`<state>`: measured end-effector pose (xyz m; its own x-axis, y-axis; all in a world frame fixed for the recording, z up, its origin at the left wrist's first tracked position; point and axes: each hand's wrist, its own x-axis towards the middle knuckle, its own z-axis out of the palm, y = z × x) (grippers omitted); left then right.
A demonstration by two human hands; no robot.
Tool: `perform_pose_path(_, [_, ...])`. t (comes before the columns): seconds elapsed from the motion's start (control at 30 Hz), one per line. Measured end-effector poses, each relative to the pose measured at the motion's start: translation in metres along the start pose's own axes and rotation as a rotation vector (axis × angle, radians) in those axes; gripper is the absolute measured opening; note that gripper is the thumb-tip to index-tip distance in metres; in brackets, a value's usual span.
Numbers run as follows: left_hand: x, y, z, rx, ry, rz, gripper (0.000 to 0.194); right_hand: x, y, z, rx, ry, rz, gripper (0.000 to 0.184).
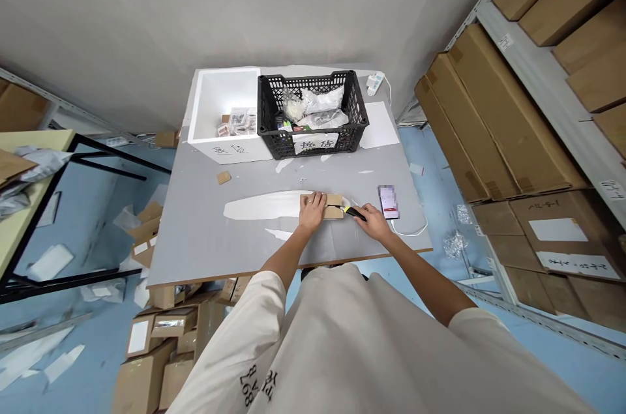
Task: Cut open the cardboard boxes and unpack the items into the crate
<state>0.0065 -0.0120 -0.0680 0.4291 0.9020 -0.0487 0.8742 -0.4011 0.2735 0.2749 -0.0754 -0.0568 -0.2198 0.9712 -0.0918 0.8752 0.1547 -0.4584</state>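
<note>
A small brown cardboard box (334,212) lies on the grey table in front of me. My left hand (313,209) grips its left end from above, covering that part. My right hand (374,221) is wrapped around a utility knife (355,212) with a black and yellow handle. The knife points left, its tip at the right end of the box, along a dark gap in the middle of the top. To the right of my right hand lies a phone (388,201) with a lit screen and a white cable.
Behind the box stand a black plastic crate (313,144) of bagged items and a white foam box (229,148) holding small packs. A cardboard scrap (223,177) lies on the table (195,231). Shelves of cartons (518,120) line the right; more boxes (166,336) are stacked below left.
</note>
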Motion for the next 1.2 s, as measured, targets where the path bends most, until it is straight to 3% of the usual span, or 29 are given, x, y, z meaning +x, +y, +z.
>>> perform_pose_path(0.57, [-0.001, -0.003, 0.011, 0.012, 0.063, 0.006, 0.052, 0.003, 0.018, 0.001, 0.044, 0.054, -0.023, 0.042])
perform_pose_path(0.73, [-0.001, -0.002, 0.009, 0.023, 0.054, 0.01, 0.052, 0.01, 0.045, -0.013, 0.076, 0.194, 0.153, 0.046])
perform_pose_path(0.83, [-0.002, 0.001, 0.006, 0.017, 0.057, -0.006, 0.052, 0.013, 0.054, -0.019, 0.129, 0.143, 0.16, 0.048])
perform_pose_path(1.0, [-0.014, 0.003, -0.006, -0.005, 0.049, -0.027, 0.055, 0.031, 0.038, -0.009, 0.229, 0.084, 0.178, 0.045])
perform_pose_path(1.2, [-0.045, -0.007, -0.022, -0.015, -0.019, -0.042, 0.052, 0.077, -0.007, 0.005, 0.289, 0.017, 0.007, 0.04])
